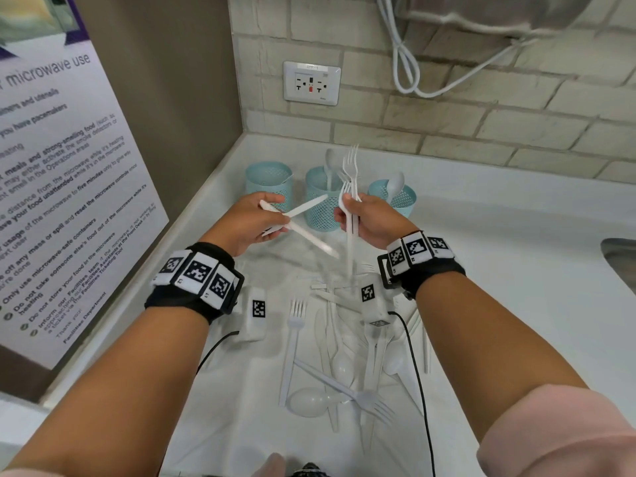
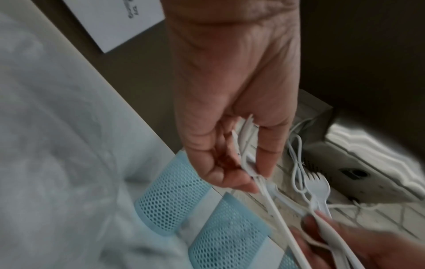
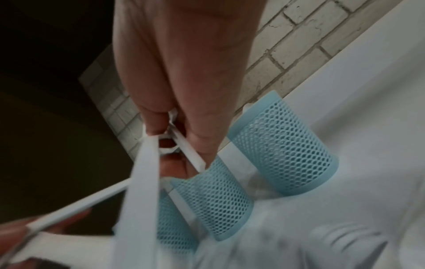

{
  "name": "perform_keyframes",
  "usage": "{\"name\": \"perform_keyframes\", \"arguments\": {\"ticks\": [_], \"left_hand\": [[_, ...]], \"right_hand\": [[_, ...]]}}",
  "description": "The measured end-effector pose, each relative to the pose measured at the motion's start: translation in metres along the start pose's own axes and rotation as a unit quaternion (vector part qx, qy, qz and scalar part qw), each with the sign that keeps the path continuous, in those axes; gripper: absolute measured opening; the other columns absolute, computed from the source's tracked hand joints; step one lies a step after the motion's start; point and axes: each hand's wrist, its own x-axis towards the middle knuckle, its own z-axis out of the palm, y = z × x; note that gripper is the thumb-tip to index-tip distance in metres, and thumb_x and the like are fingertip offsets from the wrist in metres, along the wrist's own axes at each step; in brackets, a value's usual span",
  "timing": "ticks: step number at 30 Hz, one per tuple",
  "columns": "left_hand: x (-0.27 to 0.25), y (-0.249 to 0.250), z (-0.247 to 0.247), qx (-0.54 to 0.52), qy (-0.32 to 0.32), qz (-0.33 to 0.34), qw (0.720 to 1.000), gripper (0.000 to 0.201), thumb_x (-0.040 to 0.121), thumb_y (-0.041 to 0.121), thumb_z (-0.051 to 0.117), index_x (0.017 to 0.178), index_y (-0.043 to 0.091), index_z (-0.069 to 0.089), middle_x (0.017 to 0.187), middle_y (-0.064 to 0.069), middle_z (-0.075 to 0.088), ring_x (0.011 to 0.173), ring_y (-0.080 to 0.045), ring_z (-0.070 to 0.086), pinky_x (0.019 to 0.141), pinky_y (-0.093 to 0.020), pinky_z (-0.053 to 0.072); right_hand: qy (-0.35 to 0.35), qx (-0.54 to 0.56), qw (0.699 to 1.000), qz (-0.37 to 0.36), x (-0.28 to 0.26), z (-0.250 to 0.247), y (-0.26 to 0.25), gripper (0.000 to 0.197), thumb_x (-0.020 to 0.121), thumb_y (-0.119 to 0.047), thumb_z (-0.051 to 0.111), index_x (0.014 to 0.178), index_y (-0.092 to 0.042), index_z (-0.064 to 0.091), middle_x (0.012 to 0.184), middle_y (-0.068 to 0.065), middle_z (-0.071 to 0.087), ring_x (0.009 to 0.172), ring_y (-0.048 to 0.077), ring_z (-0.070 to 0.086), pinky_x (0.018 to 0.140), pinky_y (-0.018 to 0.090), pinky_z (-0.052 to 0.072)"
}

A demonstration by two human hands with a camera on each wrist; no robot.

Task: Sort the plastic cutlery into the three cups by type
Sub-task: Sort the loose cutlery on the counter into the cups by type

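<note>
A white countertop (image 1: 481,215) ran into a corner of pale brick wall, and three light-blue mesh cups (image 1: 321,201) stood in a row near the back: the left one looked empty, while the middle and right each held a white spoon. Nearer the person, a loose pile of white plastic cutlery (image 1: 344,356) lay scattered, forks, spoons and knives mixed. Above it, the right hand (image 1: 373,220) was curled around a bunch of forks (image 1: 351,173), tines up, in front of the middle cup. The left hand (image 1: 247,222) pinched two crossed knives (image 1: 296,218) just before the left cup. The step in hand appeared to be delivery of sorted handfuls. Next, each bundle probably needed lowering handle-first into its own cup, the forks kept apart from the spoons.
</note>
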Motion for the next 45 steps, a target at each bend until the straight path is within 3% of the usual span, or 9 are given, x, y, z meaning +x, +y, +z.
{"name": "perform_keyframes", "arguments": {"ticks": [5,9,15,18,21,27,33,39,45], "left_hand": [[0.005,-0.002,0.013,0.006,0.037,0.014,0.999,0.033,0.08,-0.005,0.066,0.103,0.015,0.054,0.085,-0.007,0.065,0.061,-0.007,0.064,0.059,-0.016,0.049],[0.008,-0.003,0.016,0.038,0.025,0.022,0.999,0.018,0.079,-0.003,0.068,0.078,0.014,0.063,0.074,-0.004,0.063,0.063,-0.009,0.06,0.056,-0.012,0.047],[0.008,-0.006,0.034,-0.156,0.021,-0.005,0.988,0.014,0.084,0.003,0.066,0.087,0.017,0.064,0.076,0.001,0.06,0.07,-0.008,0.056,0.067,-0.019,0.045],[0.009,-0.013,0.043,-0.276,0.02,-0.015,0.961,0.009,0.088,0.005,0.061,0.089,0.013,0.064,0.072,-0.001,0.068,0.069,-0.014,0.065,0.068,-0.029,0.055],[0.01,-0.021,0.054,-0.329,0.047,-0.026,0.943,0.007,0.091,0.004,0.057,0.091,0.008,0.062,0.059,0.001,0.066,0.054,-0.01,0.061,0.051,-0.02,0.053],[0.014,-0.022,0.063,-0.337,0.119,-0.013,0.934,0.009,0.091,0.005,0.058,0.086,0.011,0.062,0.076,0.0,0.062,0.061,-0.008,0.059,0.053,-0.015,0.049],[0.016,-0.03,0.063,-0.225,0.037,-0.046,0.973,0.022,0.097,0.024,0.05,0.115,0.014,0.057,0.075,0.001,0.057,0.071,-0.013,0.051,0.066,-0.026,0.044],[0.002,-0.036,0.064,-0.22,-0.126,-0.053,0.966,0.035,0.098,0.016,0.046,0.131,0.03,0.044,0.09,-0.003,0.06,0.078,-0.016,0.064,0.072,-0.033,0.057],[0.001,-0.036,0.069,-0.164,-0.089,-0.012,0.982,0.042,0.093,-0.007,0.045,0.122,0.024,0.045,0.086,-0.006,0.062,0.068,-0.009,0.064,0.063,-0.016,0.054]], "right_hand": [[0.08,-0.095,0.992,-0.014,0.003,0.011,-0.007,0.034,0.101,-0.024,0.035,0.124,-0.002,0.048,0.11,0.011,0.054,0.102,0.021,0.049,0.086,0.028,0.04],[0.123,-0.191,0.972,-0.057,0.005,0.011,-0.007,0.036,0.098,-0.032,0.036,0.118,-0.007,0.05,0.12,0.016,0.056,0.113,0.031,0.051,0.1,0.044,0.041],[0.035,-0.17,0.984,-0.04,-0.005,0.023,-0.009,0.026,0.102,-0.017,0.032,0.115,0.002,0.046,0.095,0.013,0.063,0.082,0.014,0.06,0.07,0.018,0.046],[-0.004,-0.133,0.991,-0.005,-0.006,0.032,-0.002,0.022,0.102,-0.019,0.033,0.111,-0.003,0.045,0.099,0.02,0.061,0.079,0.019,0.063,0.07,0.026,0.052],[-0.044,-0.106,0.993,0.024,-0.008,0.039,0.003,0.033,0.102,-0.023,0.033,0.114,0.005,0.048,0.101,0.026,0.06,0.081,0.033,0.064,0.078,0.044,0.053],[-0.059,-0.122,0.988,0.07,-0.012,0.045,0.015,0.032,0.101,-0.034,0.033,0.12,-0.007,0.035,0.084,0.013,0.065,0.068,0.025,0.068,0.073,0.044,0.056],[0.009,-0.11,0.994,0.0,-0.004,0.043,0.019,0.029,0.1,-0.021,0.042,0.119,0.001,0.039,0.072,0.011,0.059,0.048,0.012,0.062,0.047,0.024,0.051],[0.07,-0.091,0.993,-0.032,0.008,0.045,0.023,0.027,0.1,-0.02,0.039,0.112,0.002,0.047,0.084,0.006,0.057,0.08,0.019,0.058,0.078,0.037,0.05],[0.101,-0.183,0.977,-0.043,0.004,0.054,0.021,0.033,0.101,-0.028,0.031,0.118,-0.001,0.041,0.097,0.009,0.052,0.097,0.026,0.054,0.091,0.042,0.046]]}}
